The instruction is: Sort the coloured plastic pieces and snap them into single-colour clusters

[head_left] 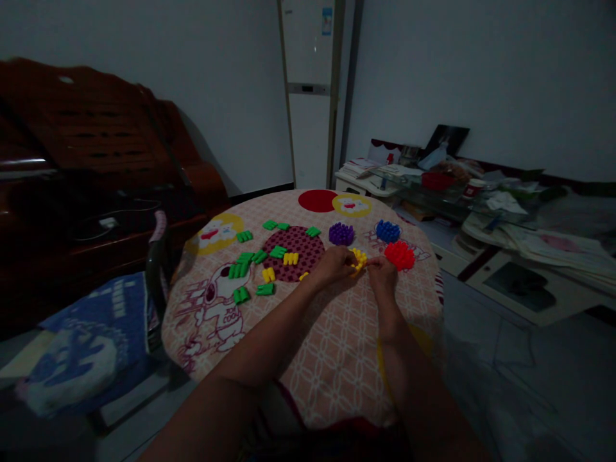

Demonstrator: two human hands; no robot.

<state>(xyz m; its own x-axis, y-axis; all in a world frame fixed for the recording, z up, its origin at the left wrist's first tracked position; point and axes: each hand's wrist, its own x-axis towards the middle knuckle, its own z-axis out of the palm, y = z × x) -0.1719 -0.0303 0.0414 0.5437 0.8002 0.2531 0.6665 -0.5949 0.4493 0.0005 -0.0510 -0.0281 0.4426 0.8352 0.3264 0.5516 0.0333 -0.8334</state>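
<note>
the left hand (337, 263) holds a yellow cluster (360, 259) near the red cluster (400, 256), whose neighbour, the right hand (384, 272), meets the yellow edge, its grip impossible to tell.

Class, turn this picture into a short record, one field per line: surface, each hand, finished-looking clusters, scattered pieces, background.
surface: round table with patterned cloth
left hand: at the yellow cluster, exact grip unclear
right hand: fingertips close by it, contact unclear
other clusters: purple, blue, red
scattered: green pieces, yellow pieces
background: wooden bench, white cabinet-like unit
</note>
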